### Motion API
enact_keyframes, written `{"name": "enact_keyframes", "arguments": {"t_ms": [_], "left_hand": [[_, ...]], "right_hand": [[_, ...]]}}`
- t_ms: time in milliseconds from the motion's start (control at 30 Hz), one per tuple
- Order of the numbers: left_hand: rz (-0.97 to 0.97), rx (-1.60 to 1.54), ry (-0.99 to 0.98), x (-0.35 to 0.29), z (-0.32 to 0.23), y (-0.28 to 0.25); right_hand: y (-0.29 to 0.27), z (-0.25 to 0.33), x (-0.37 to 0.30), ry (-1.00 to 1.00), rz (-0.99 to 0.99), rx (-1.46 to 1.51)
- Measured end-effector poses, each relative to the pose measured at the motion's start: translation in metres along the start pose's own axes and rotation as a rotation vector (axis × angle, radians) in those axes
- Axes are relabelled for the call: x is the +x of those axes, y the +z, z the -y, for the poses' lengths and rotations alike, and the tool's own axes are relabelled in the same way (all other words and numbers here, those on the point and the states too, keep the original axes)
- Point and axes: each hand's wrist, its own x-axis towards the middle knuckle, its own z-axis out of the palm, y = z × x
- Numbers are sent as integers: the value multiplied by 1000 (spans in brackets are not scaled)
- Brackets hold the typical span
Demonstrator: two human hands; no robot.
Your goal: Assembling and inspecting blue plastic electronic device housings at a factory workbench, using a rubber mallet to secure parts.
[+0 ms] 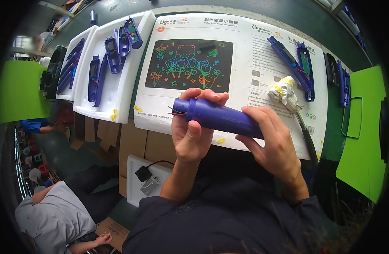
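Observation:
A dark blue plastic tube housing (224, 117) lies across both my hands above the near edge of a white printed box (194, 101). My left hand (193, 127) grips its narrower collar end, the thumb in front and fingers behind. Thin red and dark wires stick out of that end. My right hand (272, 142) closes around the wider end, which its fingers partly hide. Beyond the right hand lie a crumpled white cloth with yellow patches (283, 94) and a dark-handled tool (306, 137). An opened blue housing (294, 65) with a green circuit board rests on the box.
White foam trays (103, 112) at the left hold several blue housing parts (114, 55). Another blue piece (344, 84) lies at the right, by a bright green panel (363, 135). A foam box (137, 186) with a black adapter (143, 173) sits below left. Another person in grey (59, 211) is at lower left.

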Motion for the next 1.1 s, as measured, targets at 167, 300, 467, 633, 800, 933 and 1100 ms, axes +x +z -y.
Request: {"name": "enact_keyframes", "arguments": {"t_ms": [167, 300, 467, 633, 800, 933, 1100], "left_hand": [[33, -48, -36, 7, -9, 8], [-41, 226, -74, 7, -11, -7], [-149, 404, -20, 13, -9, -6], [-218, 403, -35, 24, -12, -10], [-262, 770, -3, 32, -33, -27], [-279, 1442, 204, 62, -83, -41], [-481, 1896, 281, 145, -119, -101]], "right_hand": [[2, 0, -3, 171, -12, 249], [4, -13, -1, 484, 325, 890], [4, -15, 7, 527, 401, 898], [-3, -7, 31, 442, 451, 598], [-15, -50, 118, 269, 232, 60], [-26, -133, 259, 363, -6, -644], [-21, -251, 355, 623, -108, -795]]}}
